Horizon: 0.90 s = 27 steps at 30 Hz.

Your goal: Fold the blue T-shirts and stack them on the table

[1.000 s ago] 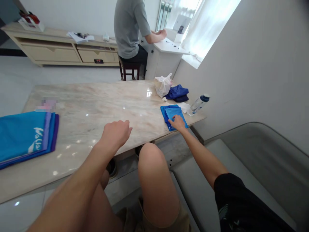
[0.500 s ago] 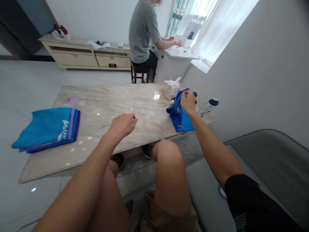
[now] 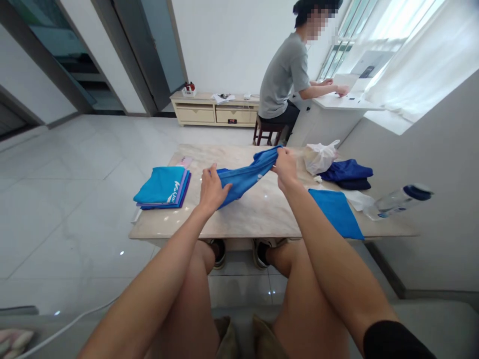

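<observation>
A blue piece of folded cloth (image 3: 245,178) with a small white print stretches above the marble tabletop between my two hands. My right hand (image 3: 286,167) is closed, pinching its upper right end. At the left end is my left hand (image 3: 214,189), thumb over the cloth and fingers curled around its edge; the fingers' far side is partly hidden. To the left lies a stack of folded blue and purple cloths (image 3: 164,185), the top one bearing white lettering. Right of my right forearm, a flat blue cloth (image 3: 335,212) overhangs the table's front edge. Dark blue cloths (image 3: 348,173) lie bunched behind it.
On the marble table (image 3: 262,219), a white plastic bag (image 3: 321,157) and a clear bottle with a blue lid (image 3: 400,202) stand at the right. Beyond the table, another person (image 3: 286,75) sits at a white desk (image 3: 344,102). A low cabinet (image 3: 196,115) lines the back wall.
My right hand has brought a blue cloth leftward from the pile at the right. My left hand has met its other end. The view has turned left.
</observation>
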Available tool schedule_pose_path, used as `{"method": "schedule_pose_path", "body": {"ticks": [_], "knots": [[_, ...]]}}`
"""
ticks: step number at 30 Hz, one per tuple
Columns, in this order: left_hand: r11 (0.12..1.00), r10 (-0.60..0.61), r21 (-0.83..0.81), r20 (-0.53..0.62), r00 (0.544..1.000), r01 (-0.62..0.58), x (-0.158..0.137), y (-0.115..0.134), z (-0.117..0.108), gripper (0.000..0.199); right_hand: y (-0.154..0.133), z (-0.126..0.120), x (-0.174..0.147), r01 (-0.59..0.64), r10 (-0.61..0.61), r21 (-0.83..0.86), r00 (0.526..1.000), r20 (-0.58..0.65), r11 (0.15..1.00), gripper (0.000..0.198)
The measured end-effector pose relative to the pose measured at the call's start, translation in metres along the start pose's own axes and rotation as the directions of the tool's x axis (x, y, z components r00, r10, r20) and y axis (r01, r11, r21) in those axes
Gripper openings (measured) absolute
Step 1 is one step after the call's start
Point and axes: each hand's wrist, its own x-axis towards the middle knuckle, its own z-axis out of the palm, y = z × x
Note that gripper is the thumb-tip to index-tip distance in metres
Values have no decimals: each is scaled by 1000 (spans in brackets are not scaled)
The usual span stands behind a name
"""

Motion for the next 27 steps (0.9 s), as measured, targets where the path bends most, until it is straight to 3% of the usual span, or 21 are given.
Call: {"method": "schedule_pose_path", "body": {"ticks": [2, 4, 8, 13, 15, 18, 20, 22, 23, 24, 26, 27], "knots": [[999, 20, 49, 49, 999, -22, 4, -12, 7, 98, 3, 9, -2, -138, 138, 94, 990, 2, 986, 17], [993, 45, 96, 206, 977, -66, 5, -21, 16, 90, 1, 13, -3, -185, 187, 154, 982, 0, 971, 17], [975, 56, 153, 530, 846, -160, 4, -24, 40, 84, 2, 10, -6, -175, 184, 254, 983, -12, 951, 17], [975, 119, 75, 616, 779, -209, 14, -12, 50, 36, 9, -13, -4, -90, 76, 341, 996, 55, 936, 19], [974, 134, 56, 638, 758, -219, 19, -10, 47, 30, 15, -31, 3, -14, 17, 275, 1000, -6, 961, 25], [974, 139, 29, 705, 696, -225, 20, -11, 44, 32, 30, -68, 16, 1, 1, 18, 990, -142, 1000, 28], [973, 139, 14, 761, 633, -231, 16, -14, 45, 33, 41, -96, 19, -69, 30, -201, 981, -191, 977, 27], [972, 136, 2, 814, 564, -236, 11, -18, 49, 32, 52, -123, 15, -202, 171, -392, 979, -111, 898, 29], [972, 127, 2, 838, 531, -236, 9, -20, 51, 31, 57, -135, 10, -277, 304, -484, 952, -24, 830, 31], [972, 113, 10, 856, 505, -234, 7, -23, 52, 30, 60, -144, 4, -333, 457, -584, 887, 72, 740, 33], [974, 70, 47, 868, 491, -222, 8, -30, 54, 30, 64, -154, -8, -339, 733, -784, 649, 206, 520, 38], [974, 49, 71, 859, 509, -214, 10, -34, 53, 31, 65, -154, -13, -286, 813, -857, 536, 227, 428, 41]]}}
